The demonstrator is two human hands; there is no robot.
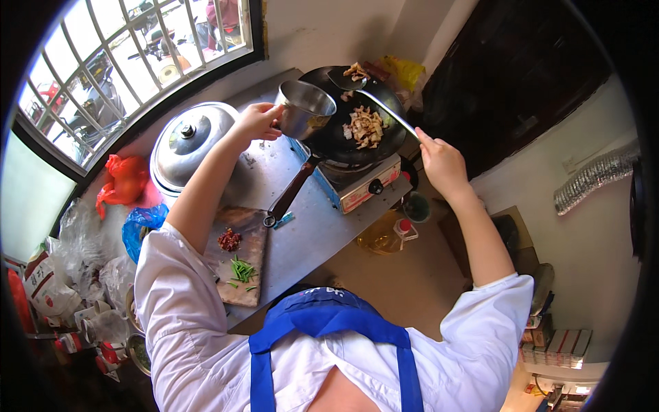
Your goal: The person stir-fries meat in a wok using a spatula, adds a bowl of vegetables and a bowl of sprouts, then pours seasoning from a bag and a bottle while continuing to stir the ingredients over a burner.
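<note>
My left hand (262, 122) is closed on a shiny metal cup (306, 110), held at the left rim of a black wok (329, 137). In my right hand (443, 163) is the long handle of a metal cooking spatula (348, 79), its head with some meat pieces on it at the wok's far side. More sliced, browned meat (366, 128) lies in the wok. The wok rests on a portable gas stove (357, 187), its dark handle (294, 189) pointing toward me. What the cup contains cannot be made out.
A cutting board (240, 275) near my left arm carries chopped red chili (230, 239) and green pieces (242, 269). Behind it stands a large domed metal lid (193, 144). Plastic bags (89, 254) crowd the left; an oil jug (381, 233) stands below the counter's right edge.
</note>
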